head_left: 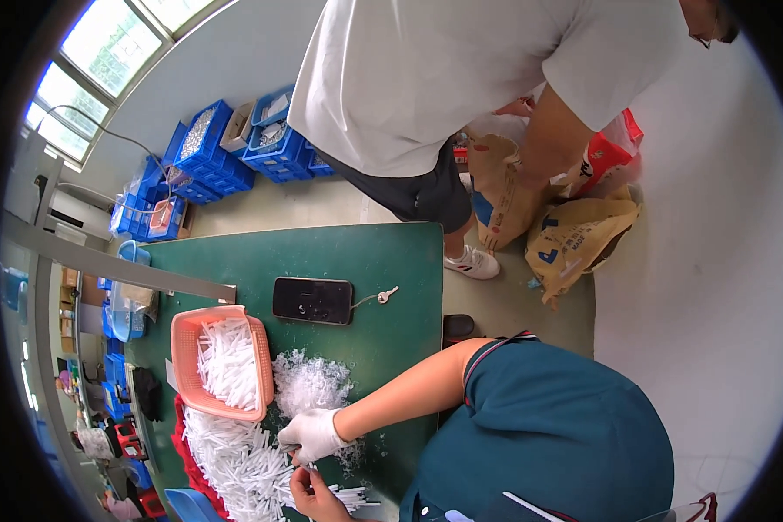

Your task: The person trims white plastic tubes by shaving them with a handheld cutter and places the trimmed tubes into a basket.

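My right hand [315, 434], in a white glove, is closed above the edge of a heap of thin white plastic tubes [235, 452]. A small dark bit shows at its fingertips; what it grips is hidden. Just below it, my bare left hand [318, 503] pinches a small pale piece that looks like one of the tubes, its fingertips close to the glove. A pink plastic basket [183, 365] of similar white tubes stands beyond the heap. Beside the basket and the gloved wrist lies a pile of clear plastic scraps [309, 380].
A black phone [312, 301] and a key [387, 296] lie on the green table [391, 252]. Red cloth [189, 448] shows under the heap. A metal bar [148, 271] crosses the table's far side. Blue crates [224, 170], brown sacks [574, 244] and a bending person [461, 78] are beyond.
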`<state>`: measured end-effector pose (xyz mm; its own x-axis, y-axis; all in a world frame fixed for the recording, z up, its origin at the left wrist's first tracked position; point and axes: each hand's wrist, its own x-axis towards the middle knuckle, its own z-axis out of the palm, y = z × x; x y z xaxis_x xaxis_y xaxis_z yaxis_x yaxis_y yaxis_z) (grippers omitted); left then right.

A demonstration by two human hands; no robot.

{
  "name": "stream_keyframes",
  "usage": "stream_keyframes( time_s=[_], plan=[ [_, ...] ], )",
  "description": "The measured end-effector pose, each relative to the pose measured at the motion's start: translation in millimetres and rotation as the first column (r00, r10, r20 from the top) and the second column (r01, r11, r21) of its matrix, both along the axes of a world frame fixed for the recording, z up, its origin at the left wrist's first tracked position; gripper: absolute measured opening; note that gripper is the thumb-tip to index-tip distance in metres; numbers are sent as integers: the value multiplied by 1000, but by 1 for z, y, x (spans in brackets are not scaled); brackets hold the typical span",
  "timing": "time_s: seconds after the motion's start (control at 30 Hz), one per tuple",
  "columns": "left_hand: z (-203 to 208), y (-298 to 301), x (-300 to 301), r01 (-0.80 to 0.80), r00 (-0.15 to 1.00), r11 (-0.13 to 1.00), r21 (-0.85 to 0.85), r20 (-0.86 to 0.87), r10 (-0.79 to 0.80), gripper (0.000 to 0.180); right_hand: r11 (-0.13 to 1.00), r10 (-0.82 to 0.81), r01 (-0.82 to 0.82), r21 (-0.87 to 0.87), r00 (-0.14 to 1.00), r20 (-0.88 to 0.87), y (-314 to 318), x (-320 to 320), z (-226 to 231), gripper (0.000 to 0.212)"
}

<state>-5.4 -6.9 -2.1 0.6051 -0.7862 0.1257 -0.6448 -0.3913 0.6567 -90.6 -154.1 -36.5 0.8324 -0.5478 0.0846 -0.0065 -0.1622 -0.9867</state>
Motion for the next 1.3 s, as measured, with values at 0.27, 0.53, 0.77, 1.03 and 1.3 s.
stream_keyframes(
  time_s=[0.27, 0.53, 0.77, 1.03, 1.3],
  plan=[
    [13, 4, -15, -62, 993, 996, 69, 109, 54, 23, 999, 13, -12, -39, 1000, 28, 3, 7, -5, 20],
    [16, 6, -16, -48, 992, 997, 59, 120, 41, 25, 1000, 10, -8, -27, 998, 66, 1, 7, -7, 20],
    [16, 7, -10, -67, 991, 990, 122, 120, 53, 28, 1000, -21, 22, -12, 998, 51, -1, 7, -9, 21],
    [14, 11, -4, -39, 992, 993, 108, 127, 25, 27, 999, -22, 24, -42, 999, 32, -2, 5, -9, 22],
    [13, 10, -4, -24, 993, 995, 92, 115, 13, 26, 1000, 22, -23, -9, 999, -33, -4, 0, -3, 26]
  ],
)
